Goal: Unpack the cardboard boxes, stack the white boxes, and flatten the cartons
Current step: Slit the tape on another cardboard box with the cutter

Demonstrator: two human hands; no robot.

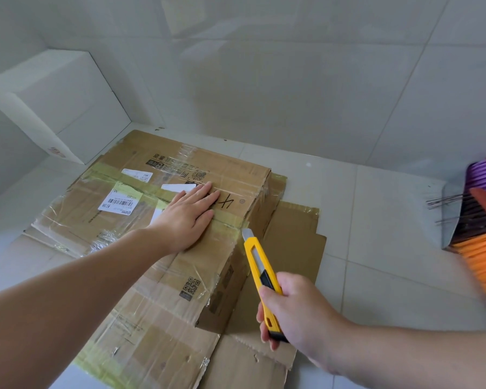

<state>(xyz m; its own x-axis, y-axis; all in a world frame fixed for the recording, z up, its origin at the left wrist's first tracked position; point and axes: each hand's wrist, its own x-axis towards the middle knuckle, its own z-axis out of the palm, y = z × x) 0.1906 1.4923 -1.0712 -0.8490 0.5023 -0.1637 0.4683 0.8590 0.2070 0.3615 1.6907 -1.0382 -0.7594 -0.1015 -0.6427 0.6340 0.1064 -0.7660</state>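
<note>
The left hand (190, 217) presses flat on the sealed cardboard box (180, 220) lying on flattened cartons (289, 248) on the floor. The right hand (295, 307) grips a yellow utility knife (260, 266), blade at the taped seam (225, 220). Best to cut shallow along the seam, away from the pressing fingers.

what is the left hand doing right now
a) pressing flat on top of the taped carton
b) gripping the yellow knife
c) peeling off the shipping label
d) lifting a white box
a: the left hand lies with straight fingers flat on the top of the taped carton, while the right hand grips the yellow utility knife with its blade at the carton's edge.
</note>
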